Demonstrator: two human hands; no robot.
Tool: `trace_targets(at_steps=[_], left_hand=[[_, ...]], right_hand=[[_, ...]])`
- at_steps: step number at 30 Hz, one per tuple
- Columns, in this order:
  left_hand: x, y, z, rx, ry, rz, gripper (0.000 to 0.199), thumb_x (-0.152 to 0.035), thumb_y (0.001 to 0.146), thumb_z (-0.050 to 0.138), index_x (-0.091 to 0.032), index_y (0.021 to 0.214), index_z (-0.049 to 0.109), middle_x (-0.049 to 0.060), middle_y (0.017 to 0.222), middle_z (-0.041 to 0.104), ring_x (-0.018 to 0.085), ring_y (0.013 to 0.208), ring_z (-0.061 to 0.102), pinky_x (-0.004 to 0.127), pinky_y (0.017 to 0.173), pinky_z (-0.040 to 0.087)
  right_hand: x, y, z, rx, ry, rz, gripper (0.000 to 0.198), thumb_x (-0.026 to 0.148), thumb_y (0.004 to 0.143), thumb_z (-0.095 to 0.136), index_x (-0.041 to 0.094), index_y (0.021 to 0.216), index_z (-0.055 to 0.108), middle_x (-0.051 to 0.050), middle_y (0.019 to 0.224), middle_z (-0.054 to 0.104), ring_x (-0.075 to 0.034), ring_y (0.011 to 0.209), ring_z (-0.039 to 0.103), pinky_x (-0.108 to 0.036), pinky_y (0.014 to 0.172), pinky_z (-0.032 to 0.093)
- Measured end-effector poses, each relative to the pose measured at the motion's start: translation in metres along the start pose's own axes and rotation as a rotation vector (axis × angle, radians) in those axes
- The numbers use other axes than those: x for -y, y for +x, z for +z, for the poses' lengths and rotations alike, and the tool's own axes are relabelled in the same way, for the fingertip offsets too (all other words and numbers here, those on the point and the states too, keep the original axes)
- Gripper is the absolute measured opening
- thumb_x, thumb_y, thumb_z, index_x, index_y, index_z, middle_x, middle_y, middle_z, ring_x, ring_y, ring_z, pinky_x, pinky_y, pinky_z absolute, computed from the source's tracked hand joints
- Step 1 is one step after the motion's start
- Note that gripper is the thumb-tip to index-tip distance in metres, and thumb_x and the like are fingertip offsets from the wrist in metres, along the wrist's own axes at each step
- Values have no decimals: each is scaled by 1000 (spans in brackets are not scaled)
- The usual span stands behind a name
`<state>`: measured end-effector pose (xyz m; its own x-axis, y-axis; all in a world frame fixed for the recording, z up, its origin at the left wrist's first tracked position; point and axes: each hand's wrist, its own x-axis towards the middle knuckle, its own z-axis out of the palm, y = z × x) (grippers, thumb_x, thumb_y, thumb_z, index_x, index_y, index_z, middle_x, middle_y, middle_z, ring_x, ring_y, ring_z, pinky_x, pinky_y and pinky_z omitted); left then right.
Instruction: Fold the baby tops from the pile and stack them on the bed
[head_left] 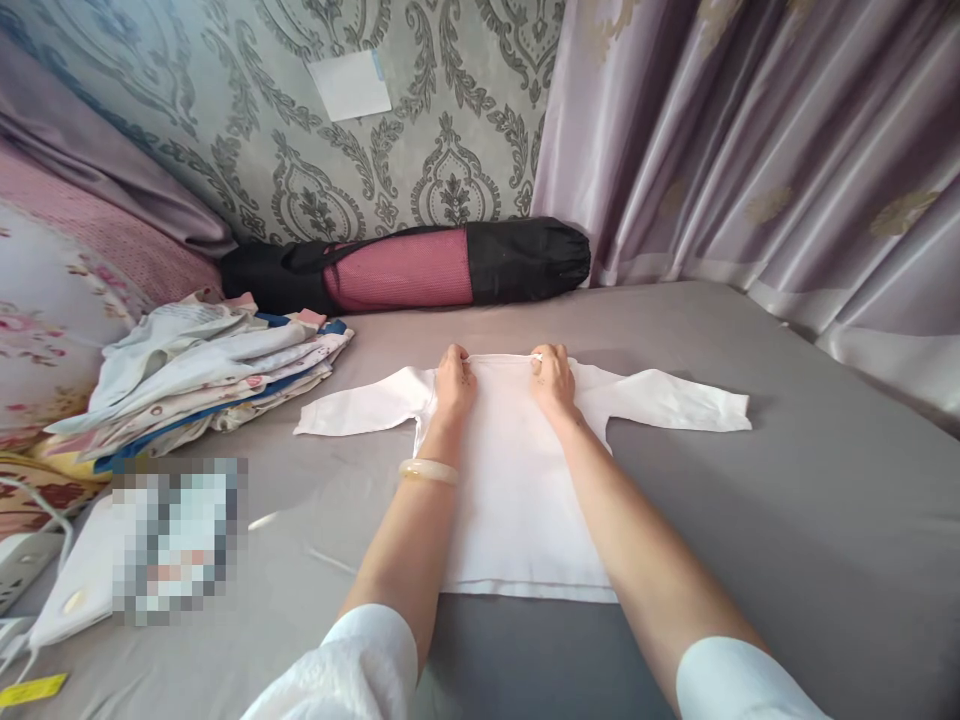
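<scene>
White long-sleeved cloth shirt [525, 490] lies spread on a grey fabric sheet [787, 560], a person's left hand [454, 382] and right hand [553, 380] pinching its neckline edge; beyond the shirt rests a pink-and-black tubular bag [405, 265], left of the shirt a multicoloured clothes pile [217, 365].

Loose white sleeves [360, 665], cream left-arm bangle [428, 472]
</scene>
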<state>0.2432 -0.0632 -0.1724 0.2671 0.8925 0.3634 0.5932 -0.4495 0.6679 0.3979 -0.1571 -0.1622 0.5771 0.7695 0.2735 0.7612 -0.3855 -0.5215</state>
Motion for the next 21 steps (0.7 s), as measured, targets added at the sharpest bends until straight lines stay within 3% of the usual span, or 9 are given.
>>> trace_targets(at_steps=[6,11,17,21], left_hand=[[2,0,5,23,106,30,26,-2,81,41,-22,94,50,11,96,61,26,102,58,39,91,45],[-5,-1,2,16,268,-65,22,-10,89,42,-14,107,53,21,115,56,32,116,54,43,97,41],[-8,-8,-10,186,439,35,28,-12,94,34,-12,111,56,20,116,60,31,118,53,44,101,40],[-3,-23,-26,304,418,204,36,-18,96,33,-11,128,48,22,133,54,29,129,48,46,108,36]], right_hand=[[-3,0,11,-62,-29,-71,24,8,92,41,17,105,60,-14,110,58,-25,101,55,-35,88,43],[-2,-2,5,-69,-48,-62,30,11,93,41,11,120,53,-19,122,55,-27,115,51,-37,97,41],[-3,-14,-10,68,-108,-110,39,19,94,40,9,130,49,-21,135,50,-29,123,47,-40,104,38],[-11,-27,-22,227,-139,-245,55,29,97,36,5,147,33,-22,157,30,-29,141,33,-40,114,30]])
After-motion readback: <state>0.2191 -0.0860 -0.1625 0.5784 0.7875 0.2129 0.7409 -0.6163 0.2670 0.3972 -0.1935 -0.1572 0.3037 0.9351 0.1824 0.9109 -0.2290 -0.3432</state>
